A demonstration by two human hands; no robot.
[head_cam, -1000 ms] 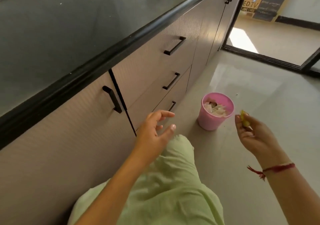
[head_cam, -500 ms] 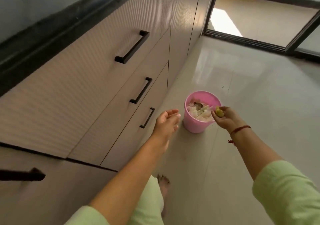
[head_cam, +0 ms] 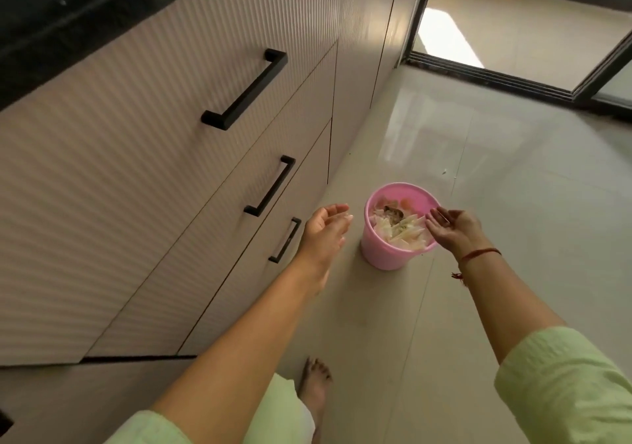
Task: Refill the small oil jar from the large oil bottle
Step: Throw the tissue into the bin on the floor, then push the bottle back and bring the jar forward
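Neither the oil jar nor the oil bottle is in view. A pink bin (head_cam: 383, 255) with white scraps inside stands on the floor beside the drawers. My right hand (head_cam: 451, 230) hovers over the bin's right rim, palm up, fingers straight, holding nothing. My left hand (head_cam: 325, 230) is stretched out just left of the bin, palm up and relaxed, holding nothing and apart from the bin.
Ribbed beige drawers with black bar handles (head_cam: 246, 91) run along the left under a dark countertop (head_cam: 51, 16). The glossy tiled floor (head_cam: 513, 204) stretches right to a sliding door track (head_cam: 496, 81). My bare foot (head_cam: 314, 389) stands on the floor below.
My right hand moved over the pink bin and opened; the small yellow piece it held is gone from the hand. The view dropped closer to the bin.
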